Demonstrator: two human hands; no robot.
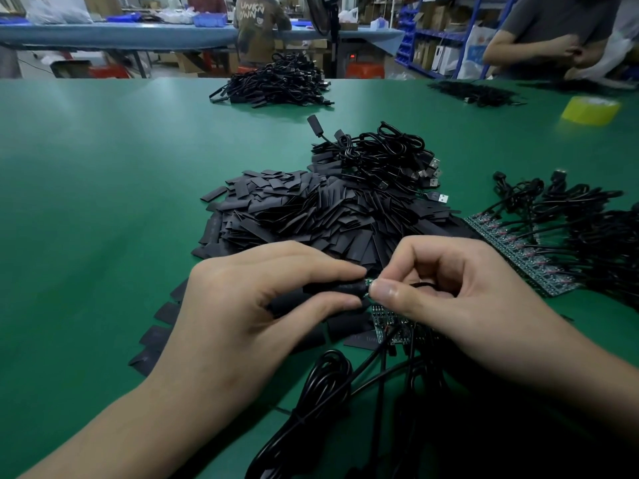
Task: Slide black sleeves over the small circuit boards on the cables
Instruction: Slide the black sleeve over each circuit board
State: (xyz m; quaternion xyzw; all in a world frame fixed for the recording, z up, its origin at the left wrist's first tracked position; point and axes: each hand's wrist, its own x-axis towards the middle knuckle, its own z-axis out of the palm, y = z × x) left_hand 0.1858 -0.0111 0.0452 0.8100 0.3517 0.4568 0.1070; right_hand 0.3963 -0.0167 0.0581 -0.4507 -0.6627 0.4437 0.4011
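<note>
Left hand (242, 305) pinches black sleeve (332, 288), right hand (466, 299) pinches circuit board (368, 283) at its mouth; a tilted board could snag and buckle it.

The table mat (103, 202) is seen to be plain green, while the heap of sleeves (294, 209), the held sleeve (332, 288) and the coiled cables (387, 153) are all black, the cables tipped with silver plugs (444, 198). The small circuit board (369, 283) and the strip of boards (532, 267) are coloured dark green, the strip dotted with pink at the wire joints. A tape roll (591, 110) is shown in yellow, bins (209, 19) in blue, stools (364, 70) in red.
</note>
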